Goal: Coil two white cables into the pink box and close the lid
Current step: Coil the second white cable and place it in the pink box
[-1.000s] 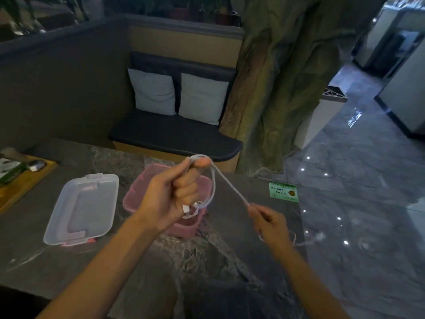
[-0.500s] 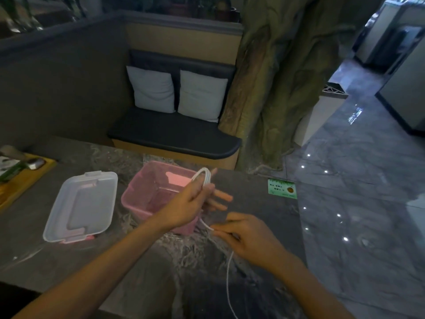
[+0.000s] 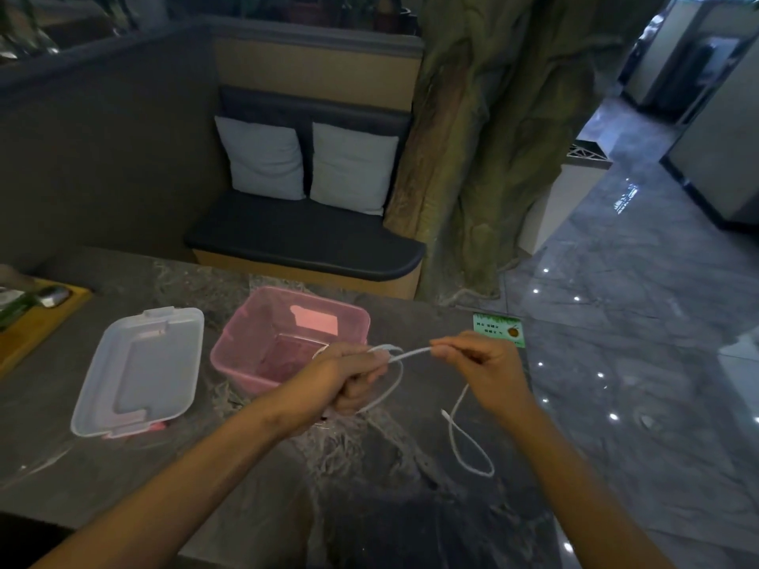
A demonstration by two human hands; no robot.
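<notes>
Left hand (image 3: 349, 379): closed on gathered loops of a white cable (image 3: 394, 388), just in front of the pink box (image 3: 254, 355).
Right hand (image 3: 480, 363): strand is pinched taut.
Lid (image 3: 139, 371): off, on tabletop.
Risk: loops may be sprung open if grip is loosened.

The box (image 3: 246, 351) is translucent pink, with a paler pink patch on its far inner wall. The cable (image 3: 410, 355) is white. The lid (image 3: 139, 371) is clear and frosted, with pink clasps at its edges. The tabletop (image 3: 369, 486) is dark grey, veined in pale marbling. A small card (image 3: 499, 330) is green with an orange-brown spot. The tray (image 3: 37, 322) is yellow-brown.
</notes>
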